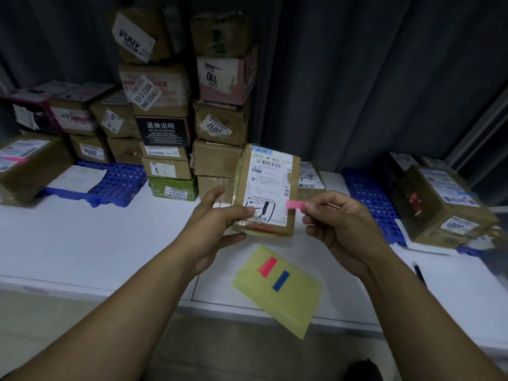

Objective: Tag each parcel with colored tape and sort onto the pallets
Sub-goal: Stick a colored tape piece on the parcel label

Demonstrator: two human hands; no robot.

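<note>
left hand point(220, 215) grips the small brown cardboard parcel point(265, 193) upright, right hand point(341, 218) pinches a pink tape strip point(295, 205), so I'd press it flat on bare label.

Two hands point(217, 224) point(343, 226), one held parcel point(268, 188), one pink tape strip point(294, 205), one yellow sheet point(288, 306) with two strips point(267, 266) point(281, 281), two blue pallets point(118, 182) point(368, 193)
</note>
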